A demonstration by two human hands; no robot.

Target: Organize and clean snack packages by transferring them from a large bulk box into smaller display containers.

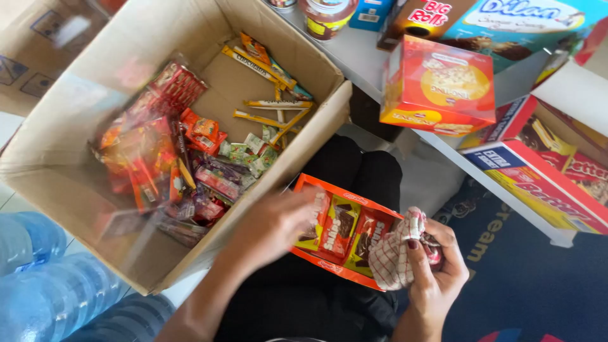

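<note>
Resting across lap: orange display tray (329, 193) of wrapped snack bars, long axis running left to right. Left hand (278, 221) nearest, blurred, spread over tray's left end; grip unclear. Right hand (437, 266) just right of tray, clenched on checked cloth (396, 256). Left: open cardboard box (76, 183) of sweets. Behind: white shelf (506, 190), boxed goods.

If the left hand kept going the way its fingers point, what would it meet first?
Probably the snack packets in the orange display box on the lap: the left hand already hovers at them. Motion blur hides whether it touches.
</note>
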